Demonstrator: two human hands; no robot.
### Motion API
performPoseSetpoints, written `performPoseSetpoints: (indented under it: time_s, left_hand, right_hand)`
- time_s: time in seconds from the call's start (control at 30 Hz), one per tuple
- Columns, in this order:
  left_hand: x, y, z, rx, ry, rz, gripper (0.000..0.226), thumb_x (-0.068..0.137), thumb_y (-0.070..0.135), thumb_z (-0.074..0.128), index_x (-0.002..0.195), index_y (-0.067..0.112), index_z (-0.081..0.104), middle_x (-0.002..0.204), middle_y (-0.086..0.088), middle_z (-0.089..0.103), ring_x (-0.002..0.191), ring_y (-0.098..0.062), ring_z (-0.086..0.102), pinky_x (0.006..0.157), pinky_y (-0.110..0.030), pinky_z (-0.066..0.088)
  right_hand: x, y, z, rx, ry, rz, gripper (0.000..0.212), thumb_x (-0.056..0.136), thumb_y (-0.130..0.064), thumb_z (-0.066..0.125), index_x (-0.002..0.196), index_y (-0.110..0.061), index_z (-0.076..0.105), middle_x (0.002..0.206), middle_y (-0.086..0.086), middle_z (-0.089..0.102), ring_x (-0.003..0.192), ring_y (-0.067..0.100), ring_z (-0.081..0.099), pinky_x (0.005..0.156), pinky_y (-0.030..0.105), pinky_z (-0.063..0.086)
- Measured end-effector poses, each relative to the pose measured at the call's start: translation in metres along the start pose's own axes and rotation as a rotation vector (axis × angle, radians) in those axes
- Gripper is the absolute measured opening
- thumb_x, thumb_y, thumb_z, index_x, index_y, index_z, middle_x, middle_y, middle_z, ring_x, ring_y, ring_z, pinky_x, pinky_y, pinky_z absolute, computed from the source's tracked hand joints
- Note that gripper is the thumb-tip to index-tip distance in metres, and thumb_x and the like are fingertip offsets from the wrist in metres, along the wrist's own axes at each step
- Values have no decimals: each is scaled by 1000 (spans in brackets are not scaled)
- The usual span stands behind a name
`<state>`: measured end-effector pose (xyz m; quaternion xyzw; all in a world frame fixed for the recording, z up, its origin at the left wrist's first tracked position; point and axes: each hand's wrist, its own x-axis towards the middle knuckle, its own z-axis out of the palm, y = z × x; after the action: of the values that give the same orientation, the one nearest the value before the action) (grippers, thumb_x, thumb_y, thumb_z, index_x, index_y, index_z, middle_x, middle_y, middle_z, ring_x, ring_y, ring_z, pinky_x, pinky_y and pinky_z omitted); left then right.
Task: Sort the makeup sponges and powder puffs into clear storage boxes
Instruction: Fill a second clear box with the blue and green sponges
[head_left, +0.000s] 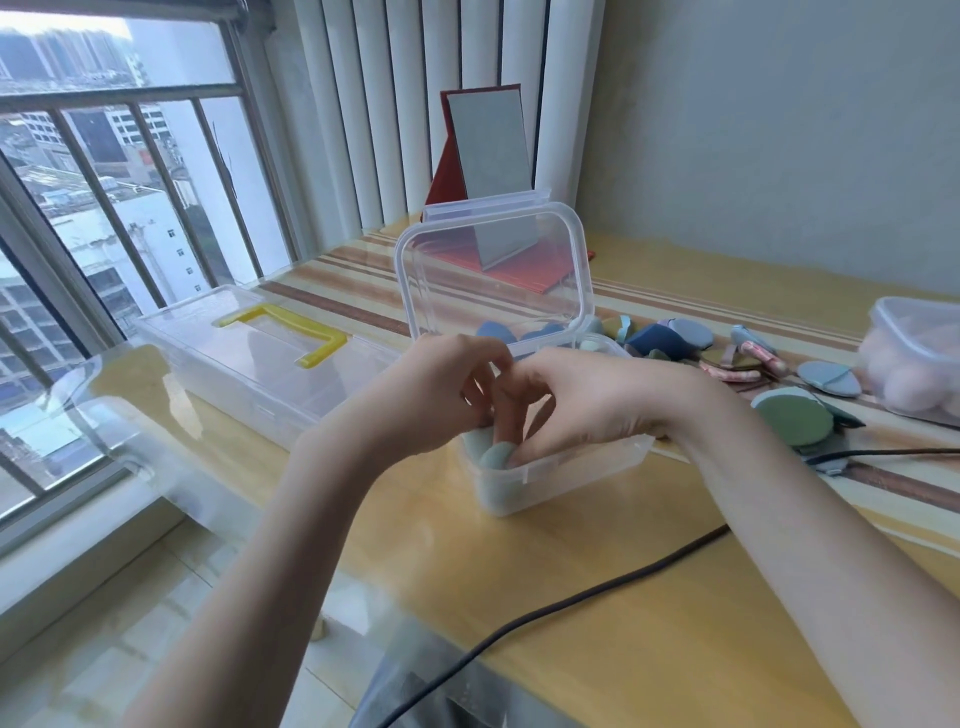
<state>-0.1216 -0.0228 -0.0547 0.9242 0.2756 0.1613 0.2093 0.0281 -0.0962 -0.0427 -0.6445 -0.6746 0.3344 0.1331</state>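
A small clear storage box (561, 475) stands in the middle of the table with its lid (493, 270) hinged upright. Both hands reach into its near end. My left hand (441, 395) and my right hand (587, 395) have curled fingers down among pale green sponges (493, 457) at the box's front left corner. Blue puffs (496, 332) show deeper inside, behind the hands. Exactly which sponge each hand grips is hidden by the fingers. More puffs (826, 379) in blue, green and pink lie loose on the table to the right.
A long clear box (249, 374) with a yellow handle (306, 338) lies shut at the left. A clear box (919, 358) with pink sponges stands at the right edge. A red folding mirror (488, 150) stands behind. A black cable (571, 603) crosses the near table.
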Motion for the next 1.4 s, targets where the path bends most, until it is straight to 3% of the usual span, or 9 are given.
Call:
performPoseSetpoints:
  time_s: [0.2, 0.3, 0.5, 0.6, 0.7, 0.83, 1.03, 1.23, 1.4]
  left_hand:
    - [2, 3, -10, -42, -241, -40, 36, 72, 4, 74, 99, 22, 59, 92, 1, 69, 81, -7, 63, 80, -25, 53]
    - [8, 6, -13, -20, -370, -111, 52, 70, -3, 76, 111, 23, 58, 91, 6, 68, 81, -4, 63, 81, -24, 54]
    - [14, 18, 1, 315, -387, -52, 41, 73, -5, 68, 109, 12, 59, 86, 6, 63, 79, -12, 57, 73, -25, 50]
    - [10, 16, -10, 223, -402, -64, 43, 73, -6, 70, 111, 12, 60, 94, 3, 65, 83, -12, 58, 78, -25, 51]
    - [0, 14, -31, -15, -208, -24, 38, 78, -13, 60, 105, 13, 64, 96, 3, 67, 88, -8, 65, 80, -22, 54]
    - [-8, 14, -27, -15, 177, 15, 42, 77, -21, 46, 96, 11, 66, 89, 4, 67, 84, -9, 65, 77, -18, 53]
    - [-18, 8, -6, 20, 175, -9, 27, 81, -4, 58, 89, 20, 69, 82, 12, 69, 80, 3, 63, 75, -10, 49]
    - [-15, 8, -14, 102, -49, -52, 39, 78, -9, 51, 93, 21, 71, 90, 7, 72, 84, -4, 65, 75, -13, 50]
    - [-1, 8, -19, 265, -124, -44, 33, 79, 2, 65, 104, 25, 67, 102, 7, 60, 79, -2, 48, 63, -10, 38]
  right_hand:
    - [3, 1, 0, 4, -14, 79, 14, 75, -14, 79, 76, -23, 68, 78, -8, 72, 73, 8, 70, 53, 9, 47]
    - [-9, 6, -17, 135, -65, 109, 14, 80, -11, 76, 90, -20, 74, 84, -2, 76, 79, 13, 74, 68, 20, 58]
    - [0, 12, -11, 221, 54, 166, 17, 84, 4, 67, 98, -5, 72, 90, 12, 75, 77, 18, 74, 70, 28, 61]
    - [2, 10, -8, 201, 54, 194, 16, 85, 4, 66, 97, -5, 72, 91, 12, 75, 75, 17, 74, 67, 26, 61]
    - [1, 10, -9, 222, 57, 197, 20, 86, 2, 67, 102, -11, 68, 89, 12, 75, 75, 16, 74, 68, 27, 61]
    - [4, 8, -6, 223, 56, 198, 20, 86, -5, 70, 103, -15, 67, 89, 10, 75, 75, 16, 74, 69, 28, 61]
    - [6, 11, -3, 288, 1, 157, 27, 82, -5, 73, 103, -17, 65, 91, 6, 76, 77, 19, 74, 71, 30, 61]
    - [5, 8, -4, 306, -109, 148, 21, 90, -34, 66, 107, -22, 66, 93, -4, 76, 86, 11, 73, 74, 24, 59]
    - [7, -4, 5, 166, -7, 191, 51, 82, -65, 58, 99, -18, 71, 86, -5, 76, 76, 9, 73, 63, 23, 59]
